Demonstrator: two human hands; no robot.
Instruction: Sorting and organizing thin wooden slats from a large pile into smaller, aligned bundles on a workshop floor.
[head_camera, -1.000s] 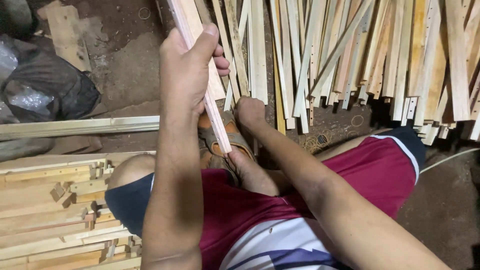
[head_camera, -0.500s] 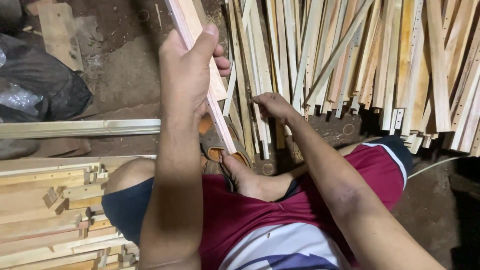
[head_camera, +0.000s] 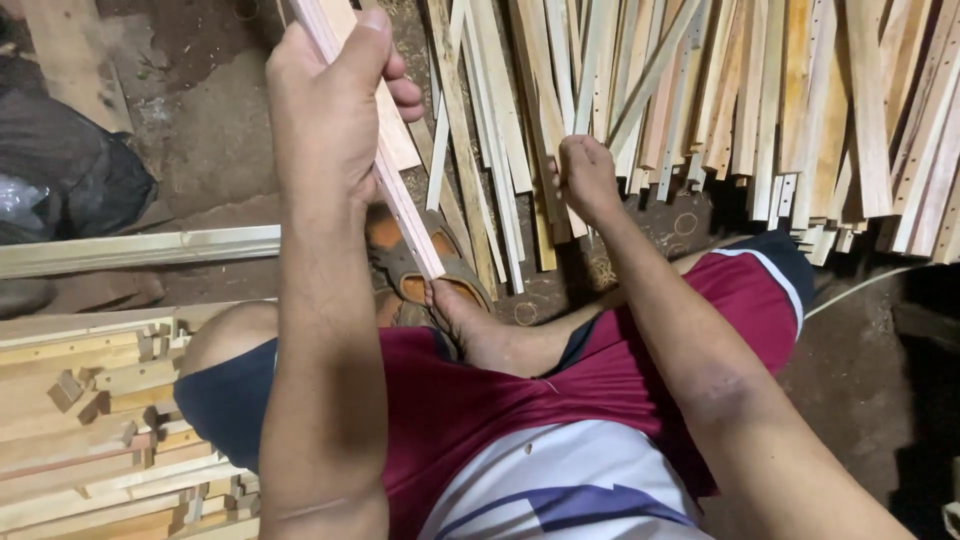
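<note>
My right hand (head_camera: 588, 178) has left the spot near my sandal, where it sat a second ago, and gone out to the pile; its fingers (head_camera: 578, 152) are now curled tight around the near end of one thin slat (head_camera: 545, 190) among the loose strips. Half a second ago that hand lay flatter on the ends of the sticks, so the closing is new. I judge I am picking out another piece while the first stays in hand.

My left hand (head_camera: 325, 110) has not shifted: thumb up along one side, fingers (head_camera: 403, 95) wrapped round the other, closed firmly on the long wooden strip (head_camera: 405, 215) I hold slanting from the top of the view down toward my foot. Its lower end rests just by my toes, over the brown sandal (head_camera: 405, 265).

The strip is pale, narrow and straight, pinkish along one edge, with a row of small dark holes showing on the face below my hand. A second, wider pale piece seems to lie behind it in the same grip, though I cannot tell where it ends.

Beyond my right hand the pile of slats (head_camera: 760, 110) fans across the dirt floor (head_camera: 190, 150), many with notched ends. To my left lie stacked wooden frames (head_camera: 90, 420), a long moulding (head_camera: 140, 250) and a dark plastic bag (head_camera: 70, 180).
</note>
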